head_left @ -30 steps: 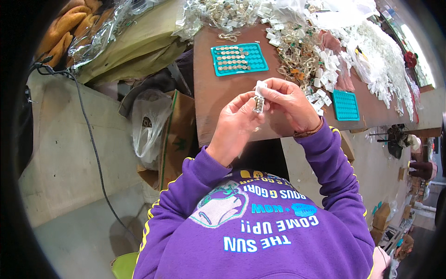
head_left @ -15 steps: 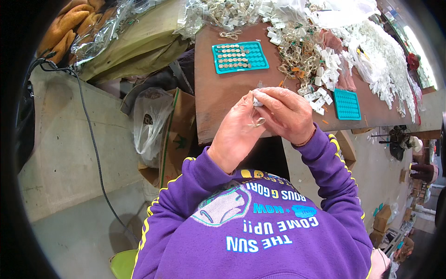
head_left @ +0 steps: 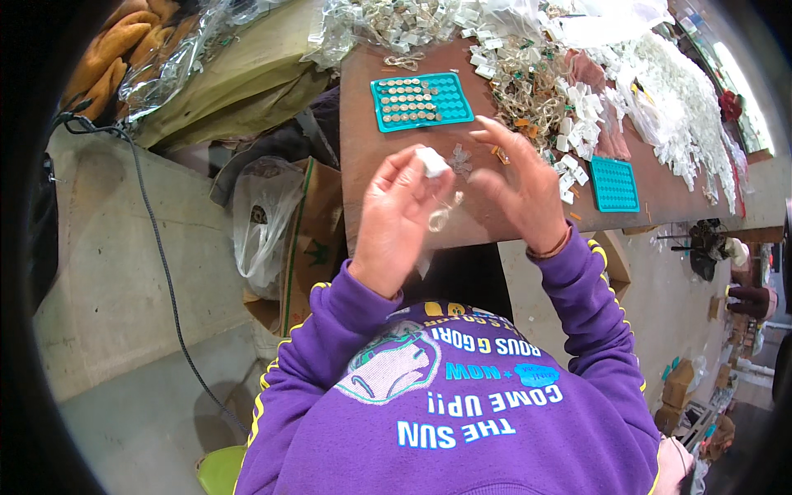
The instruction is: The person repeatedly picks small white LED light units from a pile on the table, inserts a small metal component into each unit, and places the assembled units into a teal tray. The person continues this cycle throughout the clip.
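Note:
My left hand [head_left: 389, 216] pinches a small white plastic case [head_left: 432, 162] between thumb and fingertips. A looped pale cord [head_left: 442, 216] hangs below it, partly blurred. To the right my right hand [head_left: 530, 191] is apart from the case, its fingers spread and nothing seen in them. Between the hands, on the brown table [head_left: 371, 177], lies a little cluster of clear plastic bits [head_left: 459, 160]. Beyond them sits a teal tray [head_left: 459, 112] with rows of round silvery discs, like button cells, filling its left part.
A heap of corded white cases [head_left: 528, 103] covers the table's back and right. A second teal tray [head_left: 615, 185] lies near the right edge. Piled white pieces [head_left: 689, 124] stretch beyond. Left of the table stand a cardboard box [head_left: 312, 239] and a clear plastic bag [head_left: 268, 223].
My hands were together around the white case. Now the right hand has let go and moved right, fingers opening, while the left has drawn left with the case.

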{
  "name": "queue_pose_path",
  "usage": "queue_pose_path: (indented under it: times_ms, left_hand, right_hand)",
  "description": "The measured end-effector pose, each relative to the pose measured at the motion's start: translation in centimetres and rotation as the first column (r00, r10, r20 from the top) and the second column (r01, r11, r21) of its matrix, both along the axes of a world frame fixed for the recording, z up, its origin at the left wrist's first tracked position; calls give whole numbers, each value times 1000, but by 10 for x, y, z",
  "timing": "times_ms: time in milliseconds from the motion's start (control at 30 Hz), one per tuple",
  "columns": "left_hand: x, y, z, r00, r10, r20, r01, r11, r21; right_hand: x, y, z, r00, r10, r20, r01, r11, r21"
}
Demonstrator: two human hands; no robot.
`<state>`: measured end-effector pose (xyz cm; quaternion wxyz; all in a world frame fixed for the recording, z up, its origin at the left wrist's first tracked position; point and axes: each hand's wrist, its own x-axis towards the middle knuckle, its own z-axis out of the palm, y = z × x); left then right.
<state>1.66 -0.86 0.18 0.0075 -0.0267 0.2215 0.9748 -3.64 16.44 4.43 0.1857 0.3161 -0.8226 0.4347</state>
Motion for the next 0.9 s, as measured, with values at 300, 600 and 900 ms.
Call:
queue_pose_path:
  times_ms: [300, 600, 900]
  left_hand:
    - [-15, -11, -22, 982, 179, -58, -188, 958, -216]
    - [-13, -13, -21, 989, 140, -52, -147, 978, -150]
    - [-12, -14, -23, 992, 100, -72, -113, 974, -198]
  right_hand:
    - [-12, 9, -25, 991, 89, -96, -35, 886, 462]
    - [-8, -13, -20, 929, 232, -288, 58, 678, 733]
    - [-12, -8, -12, 921, 33, 387, -96, 985, 143]
